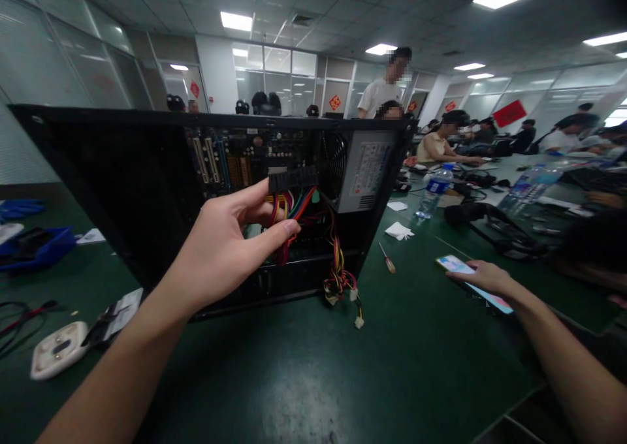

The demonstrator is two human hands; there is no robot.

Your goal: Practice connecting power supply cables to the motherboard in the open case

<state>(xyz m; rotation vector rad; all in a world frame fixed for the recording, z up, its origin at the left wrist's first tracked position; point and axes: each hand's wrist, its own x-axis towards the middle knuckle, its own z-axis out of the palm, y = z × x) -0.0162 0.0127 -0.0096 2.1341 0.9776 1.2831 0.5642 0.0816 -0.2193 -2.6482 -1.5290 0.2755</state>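
Note:
An open black computer case (264, 303) stands on the green table, with a motherboard (255, 145) and a silver power supply (369, 170) inside. My left hand (220, 241) reaches in front of its opening, fingers and thumb curled round a bundle of coloured power cables (298, 204). A long black connector (292, 179) tops this bundle, just above my fingers. More wires hang from the power supply, ending in loose white plugs (359, 323) by the case's lower edge. Over on the right, my right hand (484, 277) grips a smartphone (458, 265) low over the table; its far fingers are hidden.
A screwdriver (387, 259) and crumpled white tissue (400, 231) lie right of the case. Beyond are a water bottle (434, 192) and black straps (494, 225). Leftward are a blue tray (42, 251) and a white device (59, 350). Several people work at tables behind.

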